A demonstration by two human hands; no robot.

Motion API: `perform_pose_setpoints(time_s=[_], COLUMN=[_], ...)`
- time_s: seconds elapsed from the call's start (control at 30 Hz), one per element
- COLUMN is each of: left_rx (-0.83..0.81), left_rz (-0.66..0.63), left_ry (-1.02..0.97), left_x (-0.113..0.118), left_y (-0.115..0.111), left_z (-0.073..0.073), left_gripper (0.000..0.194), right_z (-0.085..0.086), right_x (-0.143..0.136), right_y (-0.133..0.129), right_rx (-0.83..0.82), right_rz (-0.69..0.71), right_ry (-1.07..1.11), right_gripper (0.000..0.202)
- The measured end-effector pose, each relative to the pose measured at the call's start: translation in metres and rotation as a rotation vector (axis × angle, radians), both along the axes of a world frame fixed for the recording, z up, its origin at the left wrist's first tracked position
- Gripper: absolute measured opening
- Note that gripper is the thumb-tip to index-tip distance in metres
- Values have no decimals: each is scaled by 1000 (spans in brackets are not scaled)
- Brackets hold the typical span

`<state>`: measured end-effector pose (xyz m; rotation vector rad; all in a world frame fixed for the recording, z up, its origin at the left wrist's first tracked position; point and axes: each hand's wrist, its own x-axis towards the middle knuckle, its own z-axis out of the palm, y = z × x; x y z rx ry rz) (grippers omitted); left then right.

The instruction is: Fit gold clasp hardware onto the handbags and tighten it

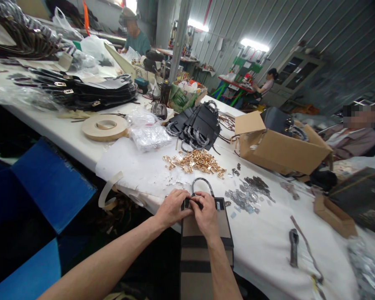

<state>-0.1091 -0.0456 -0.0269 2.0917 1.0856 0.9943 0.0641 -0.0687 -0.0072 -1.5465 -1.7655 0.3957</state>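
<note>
A brown and black bag panel (195,235) with a looped handle (203,180) lies at the table's front edge, its lower part hanging over. My left hand (174,208) pinches at the panel's upper left, near the handle's base. Beside it, my right hand (205,211) has its fingers closed at the same spot. Whatever small part sits between the fingertips is hidden. A small metal plate (218,206) shows on the panel's upper right. Gold clasps (200,161) are heaped beyond the handle, and flat silver plates (245,198) lie to the right.
Black panels with handles (200,125) are piled behind the clasps. A tape roll (104,127) lies left, a cardboard box (284,148) back right, and a dark tool (293,248) at right. Blue bins (53,183) stand lower left. Other people sit farther back and at right.
</note>
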Motion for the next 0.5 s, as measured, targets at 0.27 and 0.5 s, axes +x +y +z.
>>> perform_pose_setpoints(time_s=[0.27, 0.5], left_rx=[30, 103], left_rz=[2, -10], left_ry=[10, 37], left_x=[-1, -2], left_y=[0, 5], left_z=[2, -7], left_gripper=[46, 44], right_z=[-8, 11], right_x=[-6, 43], right_y=[-7, -21], right_rx=[127, 245], right_rz=[-2, -217], right_ry=[12, 156], right_gripper=[15, 24])
